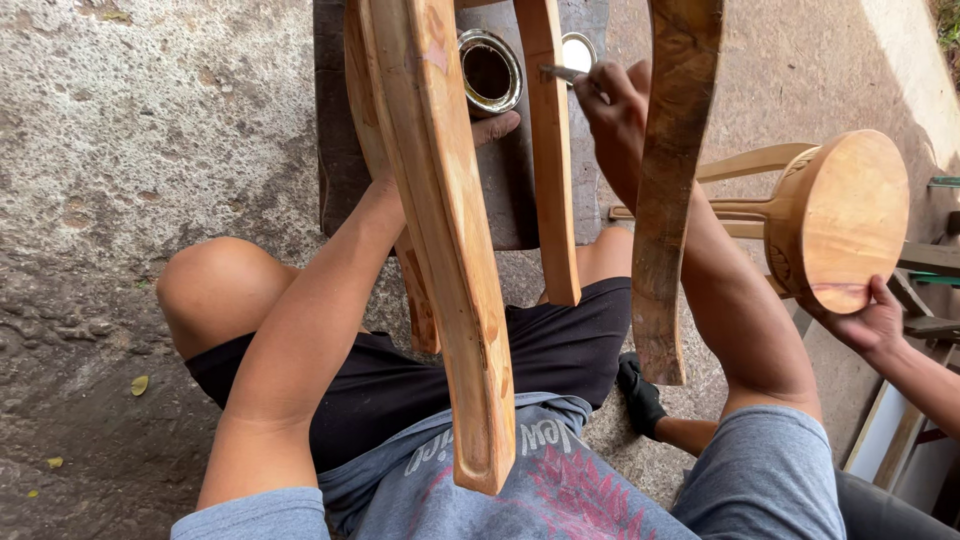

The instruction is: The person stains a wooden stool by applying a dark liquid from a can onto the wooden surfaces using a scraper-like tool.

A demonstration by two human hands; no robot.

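Stool legs [450,250] crowd both hands: right fingers [600,95] clenched on brush [562,72], left fingers [495,128] gripping the stool.

The person wears a grey short-sleeved printed T-shirt and black shorts.

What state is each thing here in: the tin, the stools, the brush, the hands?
Tin: open, dark liquid inside.
Lid: off, lying beside the tin.
Upturned stool: legs toward the camera, wood glossy in patches.
Brush: held in the right hand.
Left hand: mostly hidden behind a stool leg.
Second stool: on its side, steadied by another person's hand.
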